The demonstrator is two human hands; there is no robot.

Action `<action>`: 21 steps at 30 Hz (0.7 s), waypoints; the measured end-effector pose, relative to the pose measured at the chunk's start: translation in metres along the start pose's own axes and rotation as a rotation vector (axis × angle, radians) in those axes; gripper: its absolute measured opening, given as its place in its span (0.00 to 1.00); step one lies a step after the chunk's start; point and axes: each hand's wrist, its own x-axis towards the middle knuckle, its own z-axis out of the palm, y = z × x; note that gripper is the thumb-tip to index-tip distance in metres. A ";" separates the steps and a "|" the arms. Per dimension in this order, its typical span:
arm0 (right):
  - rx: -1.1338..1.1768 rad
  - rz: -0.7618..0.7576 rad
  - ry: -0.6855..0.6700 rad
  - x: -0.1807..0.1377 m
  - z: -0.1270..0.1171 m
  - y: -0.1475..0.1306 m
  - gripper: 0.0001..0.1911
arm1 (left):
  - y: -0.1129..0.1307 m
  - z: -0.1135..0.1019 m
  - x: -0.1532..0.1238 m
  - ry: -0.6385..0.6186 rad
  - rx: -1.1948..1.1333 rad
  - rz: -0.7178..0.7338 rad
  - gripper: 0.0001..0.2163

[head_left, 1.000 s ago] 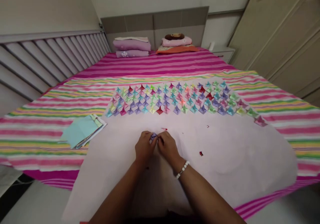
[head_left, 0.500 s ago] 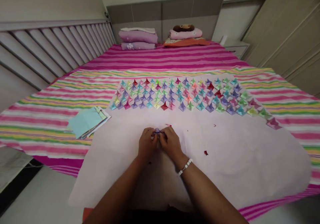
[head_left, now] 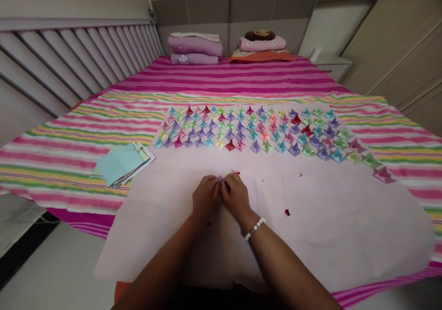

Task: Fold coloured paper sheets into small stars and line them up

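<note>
Left hand (head_left: 206, 195) and right hand (head_left: 235, 195) pinch a small purple paper piece (head_left: 220, 179) together, fingertips touching, on the white sheet (head_left: 345, 218). Rows of folded paper stars (head_left: 262, 130) at 12 o'clock, paper stack (head_left: 120, 162) at 10 o'clock.

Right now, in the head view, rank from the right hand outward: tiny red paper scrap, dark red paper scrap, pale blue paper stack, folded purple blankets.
1. Tiny red paper scrap, just past the right hand.
2. Dark red paper scrap, to its right.
3. Pale blue paper stack, far left.
4. Folded purple blankets, at the headboard.
</note>
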 end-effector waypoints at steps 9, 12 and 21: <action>-0.008 -0.014 -0.026 0.001 -0.001 0.002 0.08 | -0.004 0.001 0.002 -0.036 0.013 0.040 0.11; 0.001 -0.020 -0.032 0.002 -0.001 0.003 0.09 | -0.005 0.001 0.004 -0.041 0.006 0.058 0.10; -0.005 -0.076 -0.048 -0.003 -0.009 0.004 0.10 | -0.003 -0.003 0.007 -0.022 -0.027 0.088 0.08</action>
